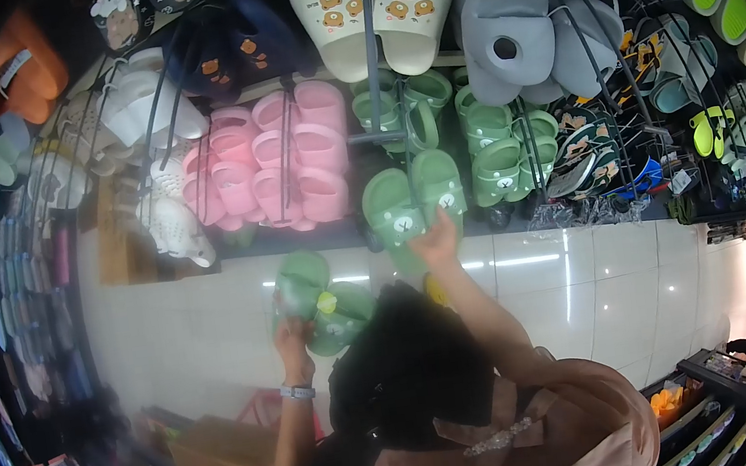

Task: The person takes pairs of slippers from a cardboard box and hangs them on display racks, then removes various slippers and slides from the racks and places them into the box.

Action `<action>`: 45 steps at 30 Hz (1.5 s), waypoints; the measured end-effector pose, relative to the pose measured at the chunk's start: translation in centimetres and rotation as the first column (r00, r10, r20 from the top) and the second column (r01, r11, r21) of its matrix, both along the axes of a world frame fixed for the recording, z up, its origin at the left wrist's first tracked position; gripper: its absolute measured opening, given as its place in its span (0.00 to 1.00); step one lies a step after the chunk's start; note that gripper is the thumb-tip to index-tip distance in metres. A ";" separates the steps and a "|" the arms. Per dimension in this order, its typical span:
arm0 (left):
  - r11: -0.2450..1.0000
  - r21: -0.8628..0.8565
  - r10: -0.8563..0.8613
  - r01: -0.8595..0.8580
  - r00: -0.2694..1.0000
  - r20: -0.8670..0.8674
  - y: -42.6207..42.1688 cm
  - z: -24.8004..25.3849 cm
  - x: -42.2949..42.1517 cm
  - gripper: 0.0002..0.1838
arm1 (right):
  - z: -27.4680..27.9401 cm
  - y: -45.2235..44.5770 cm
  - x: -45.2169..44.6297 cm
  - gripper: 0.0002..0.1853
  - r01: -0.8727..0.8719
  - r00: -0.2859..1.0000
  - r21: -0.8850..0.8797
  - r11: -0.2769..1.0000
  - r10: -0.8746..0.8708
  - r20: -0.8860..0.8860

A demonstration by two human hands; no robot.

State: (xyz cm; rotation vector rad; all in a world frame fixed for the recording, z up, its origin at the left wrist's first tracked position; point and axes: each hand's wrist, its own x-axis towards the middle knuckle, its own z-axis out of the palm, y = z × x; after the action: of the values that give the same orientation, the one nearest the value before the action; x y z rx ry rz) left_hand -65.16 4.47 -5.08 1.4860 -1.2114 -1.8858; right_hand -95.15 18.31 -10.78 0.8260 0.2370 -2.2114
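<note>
At the left, my left hand [293, 340] is closed on a pair of green clogs [316, 283], held out over the floor with a round yellow-green piece between them. My right hand [436, 242] reaches up to a second pair of green clogs [389, 210] with white bear faces, hanging at the front of a rack hook. Its fingers are closed at the lower edge of the right clog; the exact grip is partly hidden. More green clogs [498, 165] hang just right of that pair.
Pink slippers [297, 158] hang left of the green pair. Cream slippers [413, 1] and grey slippers [507, 36] hang above, on protruding metal hooks [380, 105]. A cardboard box [224, 460] stands lower left on the tiled floor [530, 283]. Dark hair [409, 360] blocks the lower middle.
</note>
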 end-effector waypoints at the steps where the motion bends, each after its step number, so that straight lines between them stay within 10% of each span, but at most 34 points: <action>1: 1.000 0.005 -0.004 0.004 1.000 0.003 -0.1 -0.1 -0.1 0.08 | 0.2 0.5 0.3 0.20 -0.012 1.000 -0.025 1.000 0.012 0.001; 18: 0.993 0.002 -0.114 0.114 0.993 0.021 -3.3 0.1 0.2 0.12 | 0.4 -3.3 -0.4 0.19 0.076 0.993 -0.138 0.987 -0.088 -0.081; 22: 0.995 0.047 -0.093 0.091 0.995 0.025 -3.4 -0.8 0.8 0.10 | -0.1 -5.7 -4.5 0.20 0.081 0.995 0.071 0.994 -0.076 -0.066; 24: 0.997 0.055 -0.050 0.053 0.997 -0.052 -2.5 -0.2 0.2 0.09 | -1.3 -7.1 -6.3 0.22 0.085 0.966 -0.185 0.979 -0.127 -0.227; 31: 0.986 0.167 0.017 0.002 0.994 -0.110 -0.2 1.1 -2.6 0.12 | -5.1 -6.3 -9.6 0.27 -0.153 0.959 0.043 0.987 0.158 -0.237; 36: 0.971 -0.138 -0.207 0.197 0.977 -0.059 0.5 -5.5 -1.9 0.13 | -5.9 -1.3 -6.8 0.35 -0.190 0.918 0.376 0.907 0.300 -0.260; 40: 0.972 -0.100 -0.230 0.214 0.957 -0.179 1.8 -6.2 -4.2 0.14 | -4.6 3.1 -2.7 0.34 -0.587 0.542 0.393 0.708 0.704 -0.459; 45: 0.980 -0.037 -0.200 0.197 0.957 -0.210 3.9 -5.1 -8.5 0.14 | 2.1 5.6 1.9 0.30 -0.545 0.051 0.665 0.510 0.812 -0.581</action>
State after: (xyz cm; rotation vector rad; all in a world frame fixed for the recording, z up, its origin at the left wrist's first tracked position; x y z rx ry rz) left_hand -73.64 8.40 -10.13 1.1537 -1.3092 -2.0989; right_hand -93.25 23.91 -8.70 -0.4505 1.2162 -1.3620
